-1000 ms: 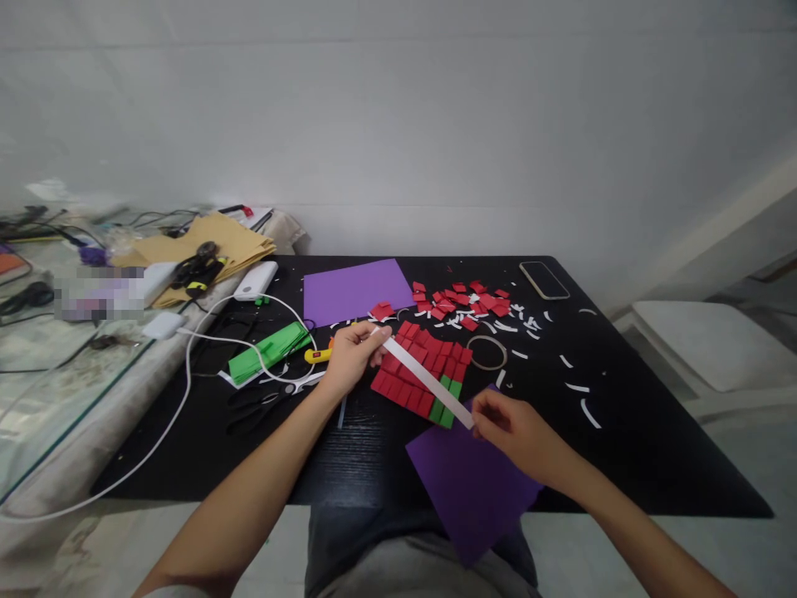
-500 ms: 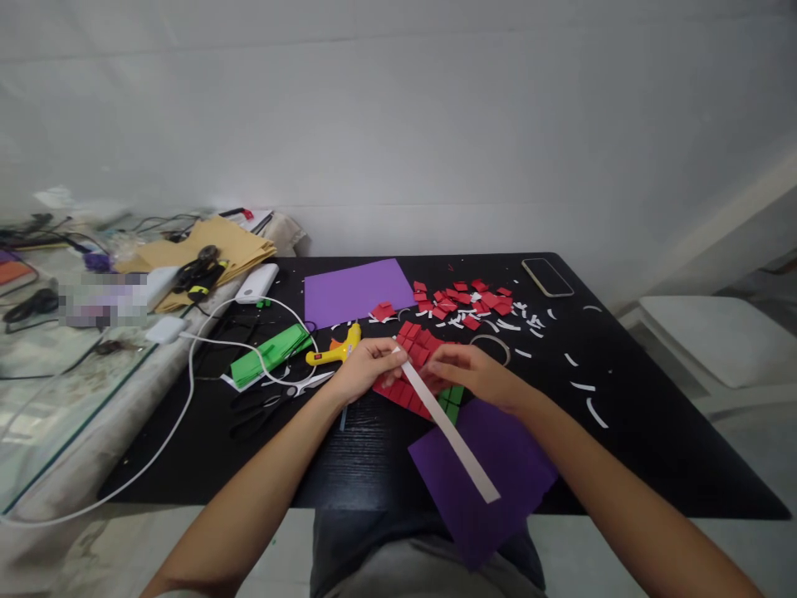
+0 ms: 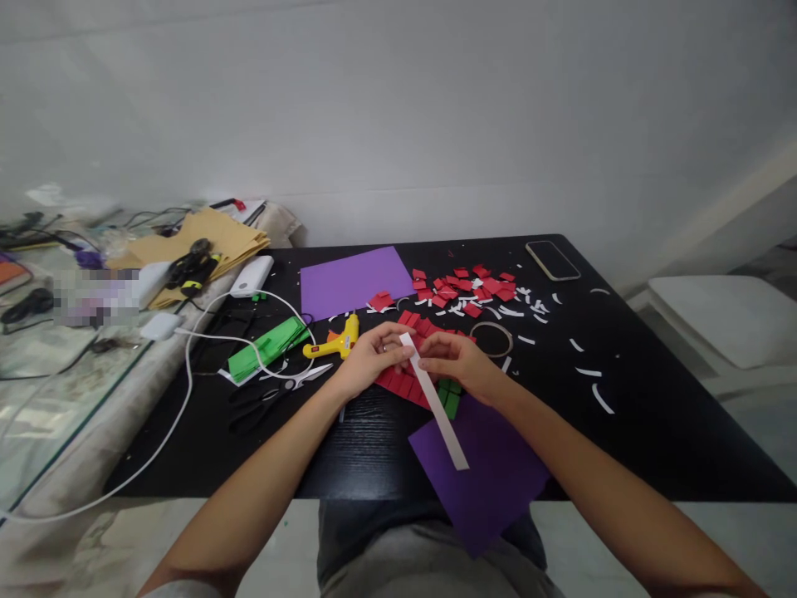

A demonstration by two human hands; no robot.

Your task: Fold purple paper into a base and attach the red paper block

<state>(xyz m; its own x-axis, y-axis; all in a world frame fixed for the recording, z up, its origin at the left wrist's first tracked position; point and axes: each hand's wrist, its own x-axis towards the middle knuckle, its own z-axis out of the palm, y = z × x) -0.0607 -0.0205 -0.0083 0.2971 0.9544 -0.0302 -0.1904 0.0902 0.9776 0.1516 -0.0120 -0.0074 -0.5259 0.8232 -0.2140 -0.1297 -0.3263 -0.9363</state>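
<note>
A long white paper strip (image 3: 439, 411) slants down toward me from between my hands. My left hand (image 3: 377, 359) pinches its upper part between thumb and fingers. On the strip's right edge, the thumb and fingers of my right hand (image 3: 457, 363) are closed as well. Beneath both hands lies a sheet covered in red paper squares (image 3: 404, 386), with a green part (image 3: 449, 397) at its lower right; my hands hide much of it. A dark purple sheet (image 3: 482, 482) lies under the strip's lower end and overhangs the table's front edge.
Left of my hands are a yellow glue gun (image 3: 336, 342), scissors (image 3: 274, 399) and folded green paper (image 3: 267, 349) crossed by a white cable. Behind lie a purple sheet (image 3: 352, 282), loose red squares (image 3: 464, 286) and white scraps. A tape ring (image 3: 491, 339) and phone (image 3: 553, 260) are rightward.
My right hand has moved in onto the strip, closing its fingers on it. The strip's lower end has swung left and up, and its top end now shows above my left thumb.
</note>
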